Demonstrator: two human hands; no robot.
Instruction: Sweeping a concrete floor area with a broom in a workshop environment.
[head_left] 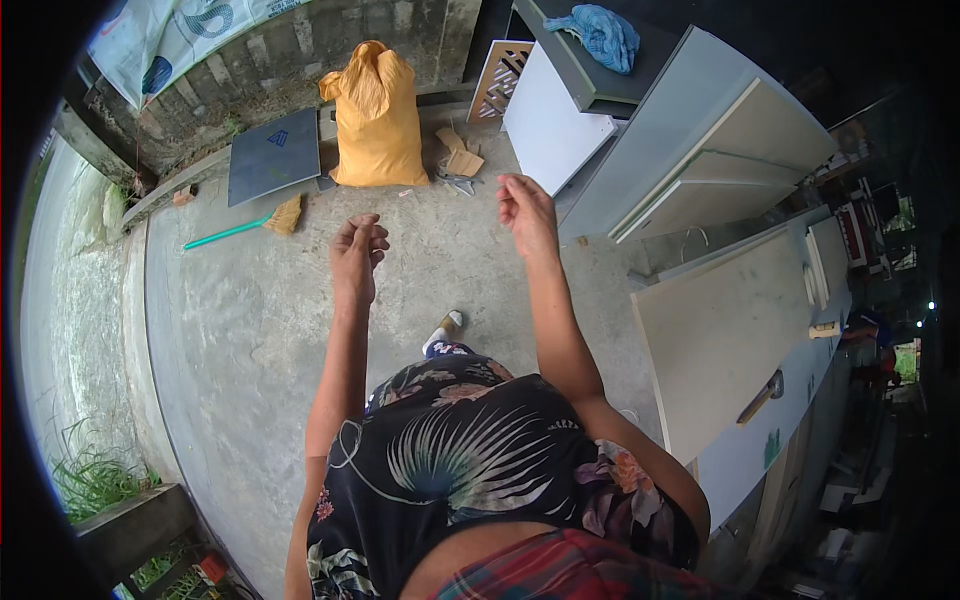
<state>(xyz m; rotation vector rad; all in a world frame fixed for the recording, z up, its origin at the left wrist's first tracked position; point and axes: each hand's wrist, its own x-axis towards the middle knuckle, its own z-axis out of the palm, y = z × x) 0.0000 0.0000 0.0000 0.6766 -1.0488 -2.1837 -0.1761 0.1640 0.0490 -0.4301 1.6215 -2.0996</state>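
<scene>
Both of my hands are held out in front of me above the concrete floor. My left hand (358,255) has its fingers loosely curled in, and nothing shows in them. My right hand (527,215) is a little farther out, its fingers bent toward the thumb, also with nothing visible in it. Beyond them stands a full yellow sack (378,130), gathered at the top. Small brown cardboard scraps (460,160) lie beside it, nearest to my right hand. A broom (284,215) with a teal handle lies on the floor, left of and beyond my left hand.
A dark panel (270,160) leans on the low wall. Large boards (690,120) stand at the upper right, near a blue plastic bag (605,40) on a dark cabinet. A beige board (730,320) and a brush-like tool (760,397) lie right; a person (872,335) is far behind.
</scene>
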